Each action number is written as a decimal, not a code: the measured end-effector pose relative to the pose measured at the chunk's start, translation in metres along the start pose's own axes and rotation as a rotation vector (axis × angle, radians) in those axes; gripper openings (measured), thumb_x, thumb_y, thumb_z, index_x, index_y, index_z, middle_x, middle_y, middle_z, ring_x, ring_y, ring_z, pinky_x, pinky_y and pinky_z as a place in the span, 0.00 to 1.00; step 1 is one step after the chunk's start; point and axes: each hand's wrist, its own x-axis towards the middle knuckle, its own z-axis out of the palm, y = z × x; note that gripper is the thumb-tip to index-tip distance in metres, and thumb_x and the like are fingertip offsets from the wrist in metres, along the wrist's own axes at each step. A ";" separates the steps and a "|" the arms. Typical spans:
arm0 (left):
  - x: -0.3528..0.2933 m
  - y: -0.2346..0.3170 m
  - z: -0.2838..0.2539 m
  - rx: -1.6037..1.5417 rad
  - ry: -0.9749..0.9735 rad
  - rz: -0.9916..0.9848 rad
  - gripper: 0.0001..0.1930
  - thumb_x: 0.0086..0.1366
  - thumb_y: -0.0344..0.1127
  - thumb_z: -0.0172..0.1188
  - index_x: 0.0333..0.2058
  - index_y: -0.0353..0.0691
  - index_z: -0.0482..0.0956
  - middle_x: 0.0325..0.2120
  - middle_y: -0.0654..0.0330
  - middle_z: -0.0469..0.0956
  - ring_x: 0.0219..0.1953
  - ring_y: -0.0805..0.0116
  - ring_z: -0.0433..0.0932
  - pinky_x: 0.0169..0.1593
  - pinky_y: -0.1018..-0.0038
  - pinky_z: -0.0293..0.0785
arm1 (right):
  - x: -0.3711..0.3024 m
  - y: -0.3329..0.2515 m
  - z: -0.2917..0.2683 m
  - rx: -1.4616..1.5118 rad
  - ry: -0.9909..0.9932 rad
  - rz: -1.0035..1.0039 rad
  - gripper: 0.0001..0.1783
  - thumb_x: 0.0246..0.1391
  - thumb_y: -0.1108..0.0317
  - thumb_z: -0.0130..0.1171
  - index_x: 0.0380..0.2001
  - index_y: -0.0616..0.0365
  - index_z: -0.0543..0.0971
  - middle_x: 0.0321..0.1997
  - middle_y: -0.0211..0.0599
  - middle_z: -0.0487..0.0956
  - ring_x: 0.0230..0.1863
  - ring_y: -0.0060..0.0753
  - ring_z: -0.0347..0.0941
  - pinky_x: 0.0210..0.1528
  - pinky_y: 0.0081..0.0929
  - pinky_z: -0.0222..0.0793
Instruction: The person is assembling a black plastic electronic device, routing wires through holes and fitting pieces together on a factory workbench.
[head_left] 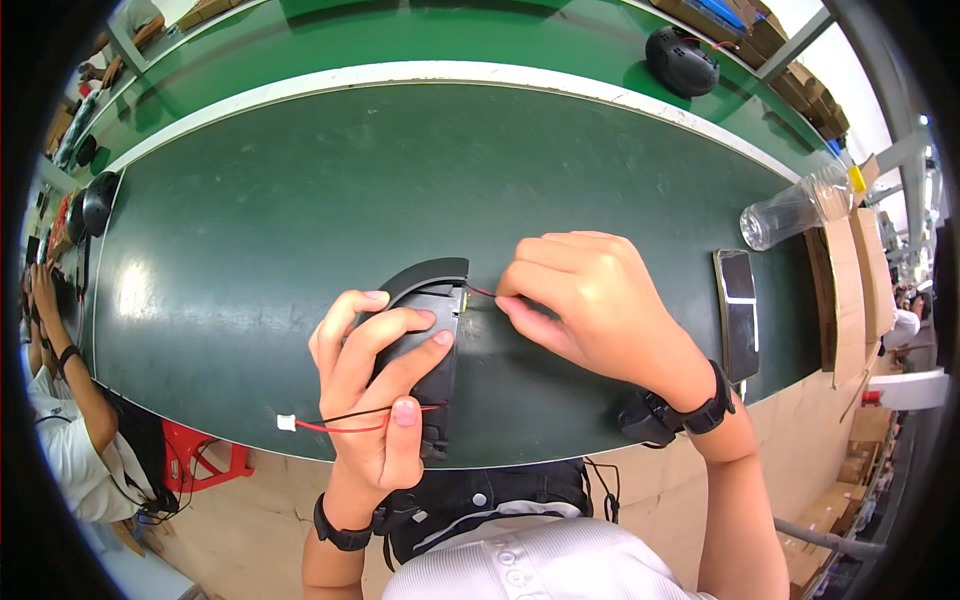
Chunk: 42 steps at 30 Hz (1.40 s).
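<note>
My left hand (375,390) is closed around a black curved plastic housing (437,275), held over the near edge of the green table. A red and a black wire cross under the left thumb and end in a white connector (286,423) that hangs out to the left. To the right of the housing, my right hand (575,295) pinches a thin red and black wire (481,292) between thumb and forefinger. That wire runs into the housing's right side near its top, beside a small yellowish part (463,301). The wire's end is hidden in the right fingers.
At the right stand a phone (738,315), a clear bottle (795,208) with a yellow cap and an open cardboard box (848,290). A round black device (682,62) with wires sits on the far green belt. Another person (85,430) works at the left.
</note>
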 end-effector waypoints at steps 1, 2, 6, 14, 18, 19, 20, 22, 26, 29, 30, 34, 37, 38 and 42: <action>0.001 0.000 0.001 -0.004 0.010 -0.002 0.21 0.59 0.42 0.44 0.36 0.36 0.84 0.40 0.56 0.77 0.52 0.51 0.65 0.56 0.60 0.55 | -0.001 0.001 0.001 0.012 -0.032 0.037 0.08 0.42 0.71 0.63 0.22 0.57 0.73 0.22 0.32 0.70 0.24 0.36 0.71 0.26 0.33 0.67; 0.000 0.001 0.001 -0.005 0.004 -0.014 0.22 0.59 0.43 0.43 0.35 0.36 0.84 0.40 0.56 0.77 0.52 0.51 0.64 0.57 0.60 0.55 | -0.001 0.001 0.002 0.024 -0.064 0.074 0.08 0.42 0.71 0.63 0.22 0.57 0.73 0.22 0.32 0.70 0.25 0.36 0.72 0.27 0.33 0.67; 0.001 0.003 0.000 0.016 -0.004 -0.024 0.22 0.60 0.43 0.42 0.35 0.35 0.84 0.40 0.55 0.77 0.53 0.51 0.63 0.56 0.59 0.57 | -0.004 0.001 0.005 0.060 -0.025 0.063 0.08 0.42 0.71 0.63 0.21 0.57 0.72 0.22 0.32 0.70 0.25 0.37 0.72 0.27 0.33 0.67; 0.003 0.006 -0.001 0.079 -0.052 0.000 0.22 0.60 0.42 0.42 0.35 0.35 0.84 0.41 0.54 0.77 0.54 0.51 0.63 0.56 0.59 0.57 | 0.001 -0.002 -0.003 0.065 0.173 -0.140 0.08 0.38 0.73 0.65 0.25 0.57 0.75 0.23 0.31 0.70 0.22 0.32 0.67 0.24 0.28 0.61; 0.004 0.010 -0.004 0.139 -0.091 -0.016 0.21 0.59 0.41 0.43 0.35 0.35 0.84 0.44 0.56 0.77 0.54 0.52 0.63 0.55 0.61 0.56 | 0.015 -0.014 -0.014 0.191 0.026 -0.149 0.07 0.37 0.73 0.63 0.23 0.58 0.74 0.23 0.33 0.70 0.22 0.33 0.68 0.24 0.28 0.63; 0.004 0.011 -0.002 0.132 -0.089 -0.019 0.20 0.59 0.40 0.44 0.35 0.35 0.84 0.44 0.57 0.77 0.55 0.52 0.62 0.54 0.62 0.56 | 0.019 -0.016 -0.019 0.154 -0.100 -0.150 0.08 0.36 0.72 0.62 0.22 0.58 0.74 0.22 0.33 0.70 0.22 0.34 0.69 0.24 0.28 0.64; 0.004 0.011 -0.001 0.130 -0.093 -0.021 0.20 0.59 0.40 0.44 0.35 0.35 0.84 0.44 0.57 0.77 0.55 0.52 0.62 0.54 0.62 0.56 | 0.025 -0.017 -0.024 0.118 -0.226 -0.151 0.08 0.35 0.71 0.62 0.21 0.58 0.73 0.22 0.34 0.70 0.23 0.34 0.70 0.24 0.28 0.65; 0.000 0.011 -0.002 0.114 -0.099 -0.029 0.19 0.58 0.39 0.45 0.35 0.35 0.84 0.45 0.58 0.78 0.56 0.52 0.61 0.54 0.63 0.54 | 0.049 -0.029 -0.036 0.233 -0.385 0.008 0.08 0.34 0.72 0.62 0.21 0.58 0.73 0.21 0.33 0.70 0.23 0.34 0.71 0.24 0.28 0.66; 0.000 0.019 -0.002 0.114 -0.141 -0.185 0.19 0.58 0.38 0.45 0.36 0.36 0.84 0.43 0.58 0.80 0.58 0.52 0.60 0.56 0.63 0.52 | 0.044 -0.014 -0.018 0.419 -0.249 -0.104 0.07 0.37 0.73 0.63 0.23 0.58 0.76 0.23 0.30 0.74 0.22 0.28 0.72 0.24 0.26 0.66; -0.002 0.018 -0.004 0.121 -0.077 -0.121 0.20 0.59 0.38 0.45 0.38 0.36 0.84 0.42 0.60 0.81 0.58 0.52 0.58 0.58 0.63 0.50 | 0.039 0.001 -0.011 0.625 -0.099 -0.101 0.09 0.40 0.71 0.65 0.29 0.58 0.80 0.28 0.29 0.78 0.24 0.24 0.73 0.27 0.24 0.66; 0.001 0.019 -0.003 0.125 -0.119 -0.109 0.20 0.59 0.38 0.44 0.39 0.36 0.84 0.42 0.61 0.81 0.58 0.52 0.59 0.59 0.63 0.50 | 0.036 0.010 -0.013 0.757 -0.104 0.057 0.12 0.42 0.69 0.66 0.34 0.58 0.81 0.32 0.29 0.81 0.27 0.22 0.74 0.30 0.23 0.66; 0.004 0.020 -0.001 0.115 -0.162 -0.078 0.23 0.63 0.41 0.40 0.38 0.36 0.84 0.41 0.61 0.80 0.58 0.53 0.59 0.61 0.62 0.49 | 0.017 0.049 0.014 0.758 -0.123 0.018 0.24 0.45 0.64 0.67 0.47 0.60 0.79 0.45 0.39 0.80 0.44 0.30 0.76 0.46 0.26 0.69; 0.001 0.022 0.000 0.126 -0.139 -0.093 0.24 0.64 0.42 0.39 0.38 0.36 0.84 0.41 0.61 0.80 0.58 0.53 0.60 0.60 0.62 0.51 | 0.009 0.044 0.035 1.128 -0.178 0.198 0.21 0.49 0.67 0.65 0.47 0.64 0.77 0.46 0.39 0.80 0.46 0.29 0.76 0.49 0.27 0.71; 0.001 0.022 0.002 0.135 -0.108 -0.111 0.23 0.62 0.40 0.40 0.39 0.37 0.85 0.40 0.62 0.81 0.56 0.52 0.60 0.58 0.64 0.54 | 0.006 0.044 0.038 1.207 -0.174 0.240 0.20 0.50 0.68 0.64 0.47 0.63 0.77 0.47 0.39 0.79 0.46 0.29 0.76 0.49 0.25 0.72; -0.001 0.020 0.006 0.126 -0.056 -0.081 0.23 0.62 0.41 0.40 0.38 0.37 0.85 0.41 0.61 0.81 0.55 0.52 0.61 0.55 0.64 0.56 | 0.006 0.040 0.040 1.333 -0.170 0.307 0.18 0.50 0.71 0.65 0.45 0.62 0.78 0.47 0.38 0.78 0.45 0.27 0.76 0.47 0.23 0.72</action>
